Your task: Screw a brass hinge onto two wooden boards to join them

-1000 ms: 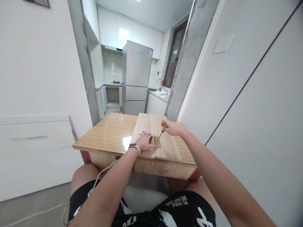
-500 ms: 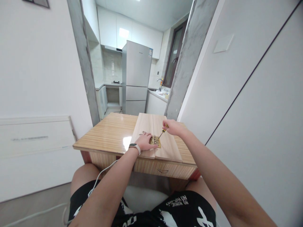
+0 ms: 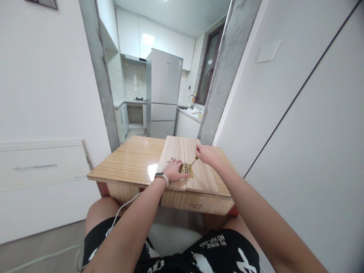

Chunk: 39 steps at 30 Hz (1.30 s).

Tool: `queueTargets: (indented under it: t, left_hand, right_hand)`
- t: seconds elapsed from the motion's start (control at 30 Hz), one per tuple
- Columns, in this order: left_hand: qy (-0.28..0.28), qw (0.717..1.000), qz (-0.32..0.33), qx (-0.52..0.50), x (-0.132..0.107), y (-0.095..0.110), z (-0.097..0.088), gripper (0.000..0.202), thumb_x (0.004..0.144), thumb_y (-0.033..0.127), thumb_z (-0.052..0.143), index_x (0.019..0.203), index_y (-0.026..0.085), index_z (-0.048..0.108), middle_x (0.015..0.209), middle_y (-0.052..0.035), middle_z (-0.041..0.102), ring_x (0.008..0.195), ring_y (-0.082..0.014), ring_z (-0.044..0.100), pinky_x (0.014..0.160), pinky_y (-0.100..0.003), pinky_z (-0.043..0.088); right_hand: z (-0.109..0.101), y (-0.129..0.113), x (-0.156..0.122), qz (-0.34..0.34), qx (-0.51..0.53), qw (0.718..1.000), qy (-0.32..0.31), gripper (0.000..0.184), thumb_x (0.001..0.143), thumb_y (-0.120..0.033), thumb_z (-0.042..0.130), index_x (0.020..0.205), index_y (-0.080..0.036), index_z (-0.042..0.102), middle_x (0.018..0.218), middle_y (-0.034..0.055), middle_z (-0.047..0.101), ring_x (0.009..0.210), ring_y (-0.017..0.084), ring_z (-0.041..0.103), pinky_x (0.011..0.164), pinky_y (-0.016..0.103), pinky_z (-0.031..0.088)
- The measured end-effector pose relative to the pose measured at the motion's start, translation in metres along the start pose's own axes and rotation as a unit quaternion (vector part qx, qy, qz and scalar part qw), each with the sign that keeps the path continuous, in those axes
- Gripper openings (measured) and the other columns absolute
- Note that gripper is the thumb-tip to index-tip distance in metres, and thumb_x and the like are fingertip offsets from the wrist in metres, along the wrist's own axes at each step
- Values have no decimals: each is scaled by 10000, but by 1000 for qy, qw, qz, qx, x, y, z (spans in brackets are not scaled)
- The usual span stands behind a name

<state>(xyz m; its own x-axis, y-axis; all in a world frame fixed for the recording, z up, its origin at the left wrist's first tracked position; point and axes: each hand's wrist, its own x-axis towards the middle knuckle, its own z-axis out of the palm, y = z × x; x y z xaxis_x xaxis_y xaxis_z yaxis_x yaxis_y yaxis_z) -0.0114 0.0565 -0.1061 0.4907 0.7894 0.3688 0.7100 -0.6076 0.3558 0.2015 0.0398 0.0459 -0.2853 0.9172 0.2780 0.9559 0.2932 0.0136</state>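
Two pale wooden boards (image 3: 202,178) lie side by side on the table, with a narrow seam between them. A brass hinge (image 3: 189,171) spans that seam near the front. My left hand (image 3: 173,170) lies open on the left board, fingers spread, its thumb and fingertips on the hinge and partly covering it. My right hand (image 3: 205,152) is closed around the handle of a screwdriver (image 3: 194,161), which slants down to the left with its tip at the hinge's right leaf. Whether a screw sits under the tip is too small to tell. Small metal pieces (image 3: 170,160) lie behind my left hand.
The boards rest on a glossy striped wooden table (image 3: 125,159) with a drawer handle (image 3: 195,205) in front. A white cable (image 3: 122,208) runs over my left leg. Beyond stands a silver refrigerator (image 3: 165,81); a white wall panel (image 3: 284,132) rises close on the right.
My right hand has turned slightly around the screwdriver, hiding more of its handle. My left hand, the hinge and the boards stay where they were.
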Motion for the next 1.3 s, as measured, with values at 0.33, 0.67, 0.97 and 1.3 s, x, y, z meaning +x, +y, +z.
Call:
queueTargets:
  t: [0.33,0.67,0.97,1.3]
  left_hand:
    - [2,1000,-1,2,-1,-1,1,858,755,879,562,1283,207,638,1385,-146,607,1291,-368,517,1115,-503,396]
    - [5,1000,0,-2,0,-2,2,883,748,888,561,1294,197,633,1390,-154,603,1304,-371,511,1118,-493,400]
    - [1,1000,2,5,1,-3,3,909,752,892,550,1314,181,624,1406,-159,598,1309,-375,505,1128,-494,393]
    - [2,1000,8,3,0,-2,1,891,758,883,554,1311,188,625,1376,-151,613,1287,-368,522,1118,-478,400]
  right_hand:
    - [-1,16,-1,-53,105,992,-46,74,912,-166,638,971,-209,622,966,36,718,843,166,622,696,245,397]
    - [-2,12,-1,-41,60,997,-24,42,901,-203,669,933,-209,695,935,66,755,868,196,666,723,270,419]
    - [3,-2,3,90,60,994,-22,86,881,-184,633,919,-176,709,920,125,754,846,229,684,712,297,460]
    - [3,20,-2,-86,153,983,-54,240,880,-72,579,1062,-201,665,1034,55,725,910,172,650,761,244,453]
